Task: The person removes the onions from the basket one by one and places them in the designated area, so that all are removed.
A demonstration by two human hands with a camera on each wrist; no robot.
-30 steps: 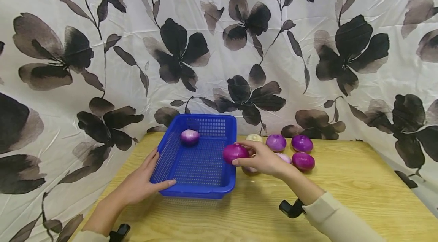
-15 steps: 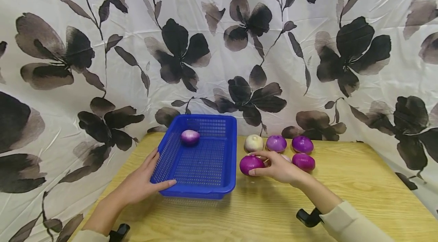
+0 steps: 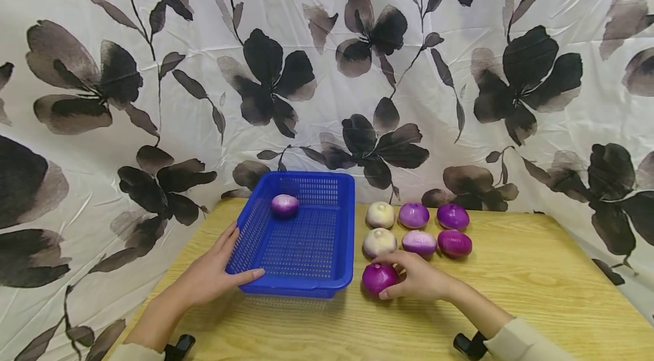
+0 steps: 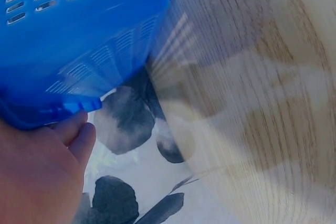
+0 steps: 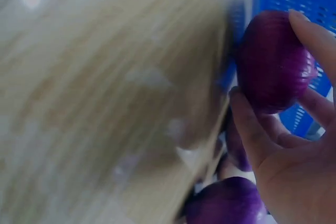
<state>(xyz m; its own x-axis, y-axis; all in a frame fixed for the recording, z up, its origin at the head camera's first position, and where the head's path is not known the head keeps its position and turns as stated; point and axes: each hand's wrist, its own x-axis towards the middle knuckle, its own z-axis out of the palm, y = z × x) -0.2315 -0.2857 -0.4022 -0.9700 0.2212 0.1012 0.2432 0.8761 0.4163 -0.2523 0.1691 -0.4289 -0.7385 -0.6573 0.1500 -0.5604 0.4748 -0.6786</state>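
Observation:
My right hand holds a deep magenta onion between thumb and fingers, low over the table, right of the basket's front corner. In the right wrist view the same onion fills the grasp, with the fingertips around its skin. The left hand grips the near left corner of a blue perforated plastic basket, its thumb over the front rim and its fingers along the left side. Inside the basket, toward the back left, lies a purple-and-white onion.
Two rows of onions stand right of the basket: pale ones at left, a striped purple-white one in the middle, and purple ones at right. Bare wooden table spreads to the right. A floral cloth hangs behind.
My right hand has carried the magenta onion from over the basket's right rim to the right and toward me, uncovering the front pale onion. The left hand and basket have stayed put.

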